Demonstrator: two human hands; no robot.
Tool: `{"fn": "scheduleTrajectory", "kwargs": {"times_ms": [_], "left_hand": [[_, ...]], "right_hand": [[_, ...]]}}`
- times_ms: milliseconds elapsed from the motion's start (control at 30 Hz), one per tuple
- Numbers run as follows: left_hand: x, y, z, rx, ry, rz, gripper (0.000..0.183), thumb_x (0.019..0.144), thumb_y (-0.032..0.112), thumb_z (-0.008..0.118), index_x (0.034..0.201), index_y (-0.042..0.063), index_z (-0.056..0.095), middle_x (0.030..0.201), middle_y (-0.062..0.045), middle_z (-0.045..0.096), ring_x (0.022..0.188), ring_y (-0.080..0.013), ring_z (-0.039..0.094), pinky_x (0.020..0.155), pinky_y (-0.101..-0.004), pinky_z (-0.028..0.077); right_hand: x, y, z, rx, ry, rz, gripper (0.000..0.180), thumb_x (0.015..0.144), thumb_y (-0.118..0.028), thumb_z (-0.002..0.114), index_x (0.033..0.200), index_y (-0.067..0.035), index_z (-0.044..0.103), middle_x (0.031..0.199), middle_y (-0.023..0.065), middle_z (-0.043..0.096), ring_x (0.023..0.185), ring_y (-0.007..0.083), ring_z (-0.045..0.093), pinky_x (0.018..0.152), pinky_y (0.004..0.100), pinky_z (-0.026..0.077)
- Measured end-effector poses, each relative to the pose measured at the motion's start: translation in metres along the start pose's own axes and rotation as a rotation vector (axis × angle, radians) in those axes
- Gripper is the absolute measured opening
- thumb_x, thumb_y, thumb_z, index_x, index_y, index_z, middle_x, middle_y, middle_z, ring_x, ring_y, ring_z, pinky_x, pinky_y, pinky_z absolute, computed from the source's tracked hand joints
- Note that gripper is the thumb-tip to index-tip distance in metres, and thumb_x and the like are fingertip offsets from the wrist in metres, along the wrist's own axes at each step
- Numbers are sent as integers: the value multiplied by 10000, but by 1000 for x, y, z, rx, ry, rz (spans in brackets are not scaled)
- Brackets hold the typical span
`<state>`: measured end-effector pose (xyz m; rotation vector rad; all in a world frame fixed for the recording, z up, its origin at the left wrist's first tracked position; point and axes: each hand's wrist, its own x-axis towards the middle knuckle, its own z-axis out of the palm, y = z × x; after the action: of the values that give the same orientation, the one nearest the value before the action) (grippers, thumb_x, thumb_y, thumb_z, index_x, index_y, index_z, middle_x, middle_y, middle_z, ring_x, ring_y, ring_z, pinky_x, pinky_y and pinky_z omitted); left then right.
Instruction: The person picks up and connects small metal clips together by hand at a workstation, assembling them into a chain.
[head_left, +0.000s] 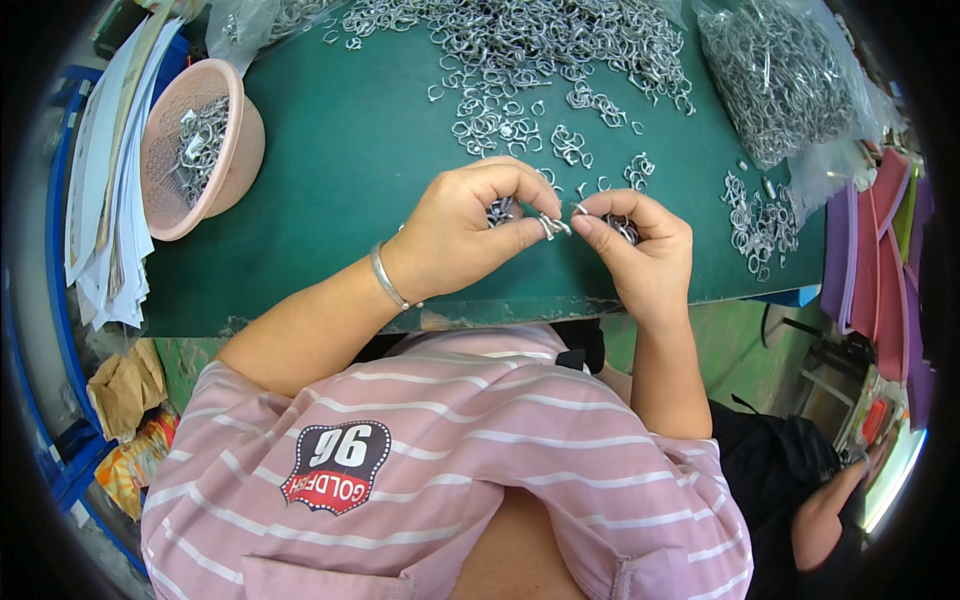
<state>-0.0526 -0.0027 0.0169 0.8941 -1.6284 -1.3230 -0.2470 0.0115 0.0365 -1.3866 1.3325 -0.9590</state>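
Observation:
My left hand (457, 225), with a silver bangle (385, 279) at its wrist, pinches small metal rings (553, 226) between thumb and forefinger; more rings show inside its curled fingers. Close beside it, my right hand (645, 240) pinches one metal ring (578, 209) at its fingertips and has several others in its palm. Both hands are above the near part of the green table (330, 180). Just beyond them lie loose small clusters of rings (571, 145). A large heap of the same grey metal rings (555, 37) spreads across the far side.
A pink plastic basket (251, 142) holding metal pieces stands at the left, beside stacked papers (105, 165). At the right are a clear bag of rings (780, 82), a smaller ring pile (757, 225) and pink and purple strips (881, 262). Another person's arm (825, 517) shows lower right.

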Motion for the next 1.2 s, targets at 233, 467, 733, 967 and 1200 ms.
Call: {"fn": "scheduleTrajectory", "kwargs": {"times_ms": [233, 467, 733, 967, 1200], "left_hand": [[0, 1, -3, -56, -20, -134, 100, 791, 9, 631, 891, 10, 633, 904, -49, 638, 822, -97, 568, 716, -232, 462], [2, 1, -3, -232, -2, -280, 155, 790, 27, 649, 944, 3, 640, 840, -9, 612, 713, -50, 521, 628, -188, 427], [2, 7, -3, -404, -15, -438, 150, 811, 36, 647, 955, -3, 641, 718, 33, 570, 525, 14, 406, 429, -142, 258], [0, -3, 0, -315, -13, -328, 135, 807, 34, 650, 938, -2, 642, 814, -24, 633, 557, 7, 449, 434, -139, 279], [2, 9, -1, -459, -27, -541, 142, 812, 26, 627, 947, -13, 606, 845, -61, 623, 583, -8, 433, 425, -151, 274]], "right_hand": [[-7, 0, 9, 160, -72, -65, 207, 748, 34, 694, 938, 3, 619, 839, 29, 624, 751, 62, 556, 663, 194, 447], [-10, -1, 16, 320, -42, -102, 267, 756, 87, 645, 968, -6, 512, 855, 50, 592, 746, 48, 526, 632, 172, 419], [-12, -2, 15, 376, -46, -47, 254, 766, 70, 658, 978, 4, 535, 863, 46, 594, 756, 52, 532, 647, 171, 426], [-13, 6, 14, 367, -12, -47, 225, 777, 46, 665, 974, 3, 565, 867, 30, 597, 771, 61, 540, 687, 189, 441], [-8, 1, 3, 132, 153, -10, 131, 802, 3, 648, 927, 7, 610, 831, 36, 612, 747, 99, 569, 674, 222, 456]]}}
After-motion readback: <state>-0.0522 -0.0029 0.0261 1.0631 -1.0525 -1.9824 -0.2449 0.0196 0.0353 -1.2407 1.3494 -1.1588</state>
